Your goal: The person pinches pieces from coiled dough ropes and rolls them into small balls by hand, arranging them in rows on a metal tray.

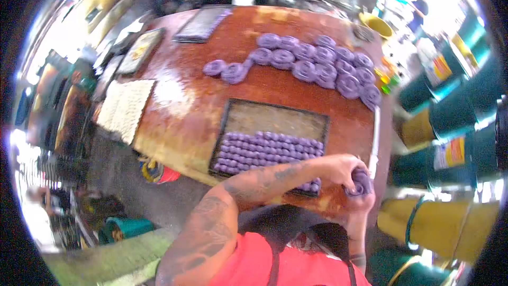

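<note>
Over the right side of the wooden table, both hands are together around a coil of purple dough [362, 181]. My left hand [343, 169] reaches across from the left, its thumb and fingers closed on the dough. Below the coil, my right hand [361, 200] holds it from underneath; its fingers are partly hidden. Just left of the hands lies a dark-rimmed tray [275, 117] with rows of small purple dough balls [264, 151] in its nearer part. My left forearm covers part of those rows.
Across the table [196, 122] lie many purple dough coils [304, 70]. Another tray [201, 25] stands far left, with a pale textured cloth or sheet [126, 107] at the left edge. Teal bins [447, 108] and a yellow container [434, 221] line the right; a person [419, 9] stands beyond.
</note>
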The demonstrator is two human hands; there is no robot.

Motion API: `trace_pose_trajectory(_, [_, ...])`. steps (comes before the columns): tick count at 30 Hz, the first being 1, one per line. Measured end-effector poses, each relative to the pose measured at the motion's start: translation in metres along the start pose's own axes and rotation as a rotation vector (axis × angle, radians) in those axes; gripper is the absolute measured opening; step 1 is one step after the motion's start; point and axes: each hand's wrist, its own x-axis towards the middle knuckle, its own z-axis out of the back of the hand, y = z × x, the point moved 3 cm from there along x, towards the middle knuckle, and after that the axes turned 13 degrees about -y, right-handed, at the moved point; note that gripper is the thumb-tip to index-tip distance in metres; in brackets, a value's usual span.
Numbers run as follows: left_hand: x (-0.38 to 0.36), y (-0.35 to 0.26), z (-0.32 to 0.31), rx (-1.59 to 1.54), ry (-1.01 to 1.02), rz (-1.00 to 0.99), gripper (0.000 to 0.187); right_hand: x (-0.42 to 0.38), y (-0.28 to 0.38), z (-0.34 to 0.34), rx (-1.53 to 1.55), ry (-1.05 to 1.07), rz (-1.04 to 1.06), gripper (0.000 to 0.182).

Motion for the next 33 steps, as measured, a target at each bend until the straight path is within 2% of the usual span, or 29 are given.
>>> trace_pose_trajectory(1, [0.012,0.010,-0.005,0.044,0.028,0.013,0.049,-0.004,0.001,0.013,-0.003,-0.130,0.101,0.054])
trace_pose_trajectory(2, [0.016,0.006,-0.003,-0.065,-0.045,0.108,0.045,0.003,0.016,0.035,0.067,0.079,0.035,0.050])
trace_pose_trajectory(3, [0.025,0.010,-0.001,-0.157,-0.260,0.167,0.035,-0.012,0.027,0.029,0.130,0.292,-0.034,0.047])
trace_pose_trajectory(4, [0.038,0.038,-0.003,-0.360,-0.511,0.169,0.039,-0.013,0.046,0.028,0.208,0.062,0.065,0.040])
trace_pose_trajectory(5, [0.033,0.023,0.004,-0.502,-0.704,0.303,0.060,-0.041,0.067,-0.009,0.198,0.129,0.189,0.039])
trace_pose_trajectory(6, [0.025,0.028,-0.005,-0.353,-0.672,0.321,0.068,-0.050,0.092,-0.020,0.051,0.280,0.385,0.040])
trace_pose_trajectory(7, [0.015,0.037,-0.016,-0.205,-0.644,0.333,0.077,-0.066,0.113,-0.030,0.054,0.469,0.411,0.041])
trace_pose_trajectory(9, [-0.013,0.082,-0.037,-0.129,-0.349,0.351,0.088,-0.102,0.133,-0.063,0.030,0.667,0.334,0.032])
trace_pose_trajectory(10, [-0.031,0.052,-0.028,-0.151,-0.166,0.361,0.084,-0.107,0.130,-0.070,-0.096,0.609,0.372,0.027])
trace_pose_trajectory(11, [-0.040,0.100,-0.029,-0.076,-0.053,0.435,0.069,-0.111,0.122,-0.078,-0.224,0.551,0.403,0.022])
trace_pose_trajectory(12, [-0.050,0.102,-0.021,-0.030,-0.084,0.437,0.059,-0.112,0.107,-0.085,-0.352,0.493,0.428,0.018])
trace_pose_trajectory(14, [-0.067,0.101,-0.001,-0.008,-0.189,0.421,0.045,-0.101,0.057,-0.100,-0.689,0.062,0.509,0.017])
trace_pose_trajectory(15, [-0.075,0.098,0.006,-0.035,-0.264,0.406,0.040,-0.086,0.037,-0.091,-0.903,0.058,0.461,0.018])
trace_pose_trajectory(16, [-0.080,0.092,0.012,-0.092,-0.344,0.398,0.036,-0.063,0.011,-0.076,-1.116,0.059,0.412,0.020])
trace_pose_trajectory(17, [-0.085,0.093,0.020,-0.066,-0.419,0.317,0.033,-0.042,-0.019,-0.068,-1.172,0.091,0.575,0.026])
trace_pose_trajectory(18, [-0.091,0.088,0.026,-0.054,-0.516,0.297,0.029,-0.040,-0.037,-0.077,-1.364,0.131,0.466,0.018])
trace_pose_trajectory(19, [-0.096,0.075,0.032,-0.042,-0.610,0.277,0.026,-0.037,-0.056,-0.084,-1.471,0.214,0.635,0.010])
trace_pose_trajectory(20, [-0.103,0.044,0.038,-0.056,-0.689,0.358,0.022,-0.034,-0.076,-0.091,-1.568,0.300,0.808,0.007])
trace_pose_trajectory(21, [-0.107,0.037,0.042,0.103,-0.720,0.189,0.022,-0.038,-0.088,-0.104,-1.541,0.301,0.651,0.020])
trace_pose_trajectory(22, [-0.110,0.030,0.045,0.263,-0.747,0.019,0.022,-0.033,-0.103,-0.107,-1.424,0.393,0.799,0.008])
trace_pose_trajectory(23, [-0.115,0.024,0.048,0.425,-0.770,-0.151,0.022,-0.028,-0.116,-0.108,-1.298,0.484,0.939,0.010])
trace_pose_trajectory(24, [-0.119,0.027,0.051,0.463,-0.763,-0.211,0.023,-0.029,-0.120,-0.111,-1.494,0.524,0.728,0.017])
trace_pose_trajectory(27, [-0.142,0.044,0.067,0.471,-0.891,-0.098,0.020,-0.018,-0.142,-0.106,-1.579,0.706,0.960,0.036])
trace_pose_trajectory(28, [-0.151,0.046,0.071,0.447,-0.952,0.058,0.019,-0.032,-0.141,-0.126,-1.571,0.790,0.891,0.048])
trace_pose_trajectory(29, [-0.159,0.066,0.076,0.279,-0.960,0.275,0.020,-0.048,-0.138,-0.141,-1.440,0.664,0.663,0.041])
trace_pose_trajectory(31, [-0.166,0.102,0.076,-0.064,-0.954,0.341,0.022,-0.023,-0.156,-0.123,-1.451,0.695,0.830,0.030])
trace_pose_trajectory(33, [-0.167,0.097,0.079,-0.058,-0.861,0.461,0.029,-0.019,-0.171,-0.117,-1.584,0.706,1.009,0.020])
